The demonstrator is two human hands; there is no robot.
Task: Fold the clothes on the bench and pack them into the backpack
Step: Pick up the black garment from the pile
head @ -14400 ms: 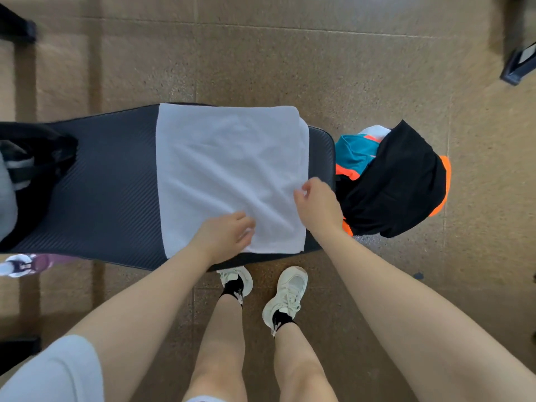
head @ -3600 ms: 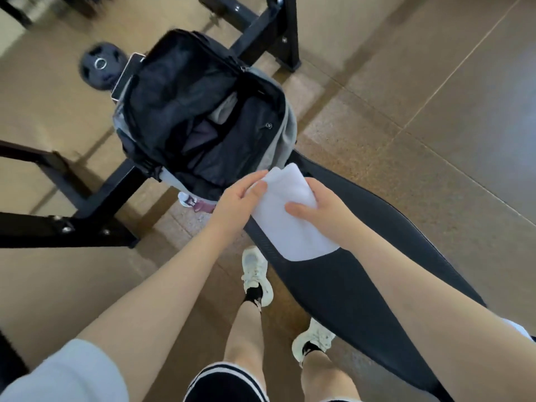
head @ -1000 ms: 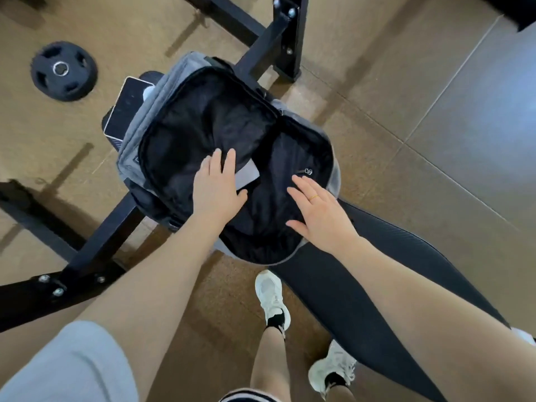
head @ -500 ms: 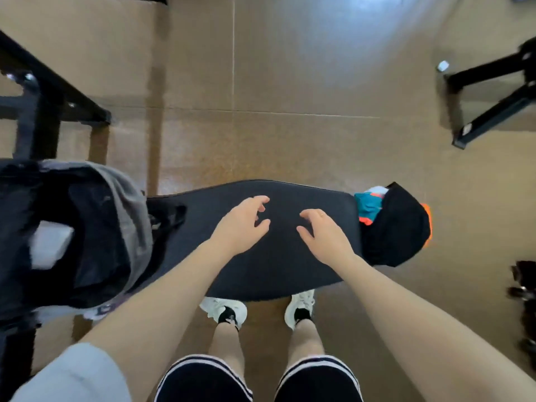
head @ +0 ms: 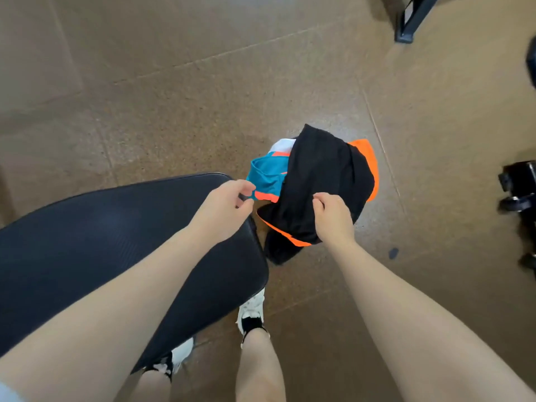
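A bundle of clothes hangs off the right end of the black padded bench [head: 116, 242]. It is made up of a black garment with orange trim [head: 322, 181], a teal garment [head: 266, 178] and a bit of white fabric [head: 282, 146]. My left hand [head: 223, 207] pinches the orange-edged hem of the teal garment. My right hand [head: 333, 216] grips a fold of the black garment with curled fingers. The backpack is out of view.
Brown speckled floor surrounds the bench. A black metal frame foot [head: 412, 18] stands at the top right and dark weights [head: 519, 187] lie at the right edge. My white shoes [head: 252, 311] are beside the bench's near edge.
Both hands were empty over the bench half a second ago; they have reached right and taken hold of the clothes bundle. The view swung right and the backpack left the frame.
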